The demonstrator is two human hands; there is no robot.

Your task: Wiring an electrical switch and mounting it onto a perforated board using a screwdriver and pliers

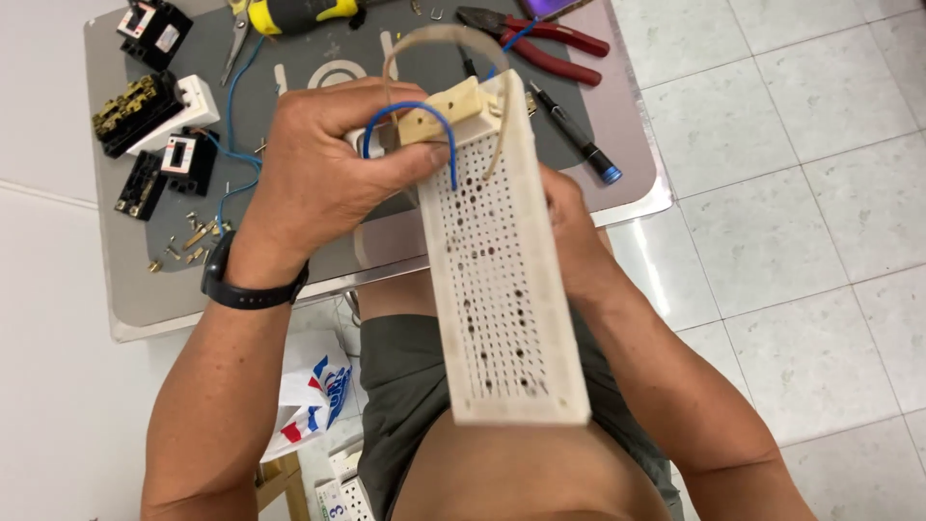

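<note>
Grey mat lies on the low table at the far left, and on it we see black switch parts with brass bits and small brass screws. None of these touch our hands.

Next comes our left hand, with a black watch on the wrist. It is curled tight and pinches a small cream plastic piece between thumb and fingers. A thin blue wire loops out from under that piece and runs down over the board. The hand sits at the top end of the long white plastic board with many small holes, pressed against it from the left side.

The board's long side runs from our tummy up toward the table, tipped a little to the right at the near end. A see-through plastic tube bends in an arch over its far end.

Our right hand is mostly hidden behind the board. We think it holds the board from the back, on the right edge, but we cannot tell how the fingers are set. So the left hand is nearer the cream piece, and the right hand holds the board.

Farther right lie red-handled pliers and a black pen-shaped tool with a blue tip.
</note>
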